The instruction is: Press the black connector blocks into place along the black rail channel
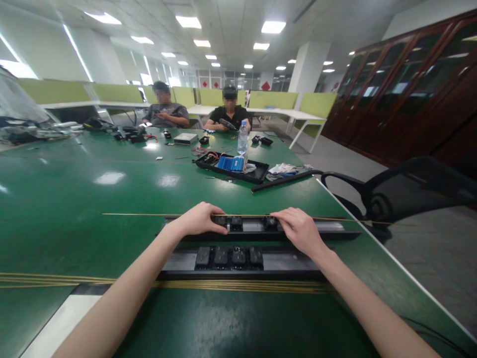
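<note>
A long black rail (320,235) lies crosswise in front of me, with several black socket blocks (236,223) in its channel. My left hand (201,219) grips the leftmost block between thumb and fingers; the hand partly hides it. A thin brass rod (141,214) runs along the top of the rail and extends past its left end. Beside another black block (270,222), my right hand (298,228) pinches the rod with its fingertips. Nearer to me is a second rail (179,259) holding several black socket blocks (220,257) side by side.
Several brass rods (238,285) lie along the near rail on the green table (130,191). Beyond are a black tray (257,173) with a blue part, a water bottle (242,139), gloves (283,171) and a black strip (283,182). Two people sit opposite; a chair (410,189) stands right.
</note>
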Tool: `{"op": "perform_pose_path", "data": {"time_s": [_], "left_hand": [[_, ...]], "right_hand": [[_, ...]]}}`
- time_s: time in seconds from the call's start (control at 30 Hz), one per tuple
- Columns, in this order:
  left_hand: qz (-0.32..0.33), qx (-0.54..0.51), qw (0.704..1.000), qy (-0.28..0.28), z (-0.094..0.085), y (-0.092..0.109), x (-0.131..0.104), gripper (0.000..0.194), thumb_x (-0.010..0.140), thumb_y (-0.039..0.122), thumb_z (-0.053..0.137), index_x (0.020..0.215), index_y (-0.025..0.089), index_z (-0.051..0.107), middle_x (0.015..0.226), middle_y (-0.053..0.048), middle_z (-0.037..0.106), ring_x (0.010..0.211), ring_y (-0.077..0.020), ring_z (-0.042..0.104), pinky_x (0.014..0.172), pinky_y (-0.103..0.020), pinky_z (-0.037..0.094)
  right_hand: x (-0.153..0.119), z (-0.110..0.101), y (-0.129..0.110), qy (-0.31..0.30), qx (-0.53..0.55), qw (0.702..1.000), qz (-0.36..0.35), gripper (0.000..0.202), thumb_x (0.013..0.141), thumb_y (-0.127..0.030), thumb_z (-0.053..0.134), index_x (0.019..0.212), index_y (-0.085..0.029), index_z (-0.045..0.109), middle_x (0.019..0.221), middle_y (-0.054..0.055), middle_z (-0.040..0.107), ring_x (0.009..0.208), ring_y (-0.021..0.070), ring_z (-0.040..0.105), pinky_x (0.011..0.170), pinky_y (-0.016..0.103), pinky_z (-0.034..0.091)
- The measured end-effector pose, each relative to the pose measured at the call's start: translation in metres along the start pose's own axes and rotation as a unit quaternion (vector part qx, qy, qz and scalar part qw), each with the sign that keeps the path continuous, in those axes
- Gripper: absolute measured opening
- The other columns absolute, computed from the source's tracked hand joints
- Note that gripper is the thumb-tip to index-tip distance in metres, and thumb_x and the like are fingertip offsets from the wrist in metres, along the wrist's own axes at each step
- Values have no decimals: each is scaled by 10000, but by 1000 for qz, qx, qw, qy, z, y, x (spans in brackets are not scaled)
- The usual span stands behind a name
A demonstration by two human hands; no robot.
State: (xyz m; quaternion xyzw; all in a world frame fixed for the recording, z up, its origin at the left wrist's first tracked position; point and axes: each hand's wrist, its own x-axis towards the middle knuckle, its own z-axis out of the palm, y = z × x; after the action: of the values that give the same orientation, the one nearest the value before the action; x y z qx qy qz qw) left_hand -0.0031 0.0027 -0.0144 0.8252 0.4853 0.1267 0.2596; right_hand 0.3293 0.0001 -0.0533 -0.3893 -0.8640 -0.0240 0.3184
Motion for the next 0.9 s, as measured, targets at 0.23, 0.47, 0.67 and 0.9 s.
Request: {"op": "perform_pose_path", "data": {"time_s": [0.23,0.47,0.67,0.9], "left_hand": [[-3,-1,1000,-7,-1,1,0,524,691,580,730,1040,192,772,848,-28,754,738,-188,621,676,-246,420],[3,4,1000,-6,-1,-1,0,517,688,582,731,1019,187,776,829,-22,748,725,-179,606,662,-242,408],[-3,-4,1000,-6,-1,-2,1,523,671,583,734,1012,188,778,795,-12,737,716,-176,598,650,-242,403],[-7,-9,1000,-7,0,-2,2,538,669,588,736,1034,194,772,838,-13,746,737,-183,611,663,-242,413]], "right_hand": [[1,-1,3,-5,31,999,22,240,955,-174,494,1032,-214,718,956,52,746,869,218,634,798,383,473],[1,-3,7,-7,51,998,38,247,948,-184,499,1020,-239,730,922,53,727,883,219,633,808,384,487],[0,-5,14,-15,78,996,48,251,955,-232,503,1041,-257,737,951,58,718,903,218,638,825,388,517],[1,-7,16,-21,101,993,58,237,951,-254,522,1029,-259,746,949,56,717,907,214,649,833,381,531]]}}
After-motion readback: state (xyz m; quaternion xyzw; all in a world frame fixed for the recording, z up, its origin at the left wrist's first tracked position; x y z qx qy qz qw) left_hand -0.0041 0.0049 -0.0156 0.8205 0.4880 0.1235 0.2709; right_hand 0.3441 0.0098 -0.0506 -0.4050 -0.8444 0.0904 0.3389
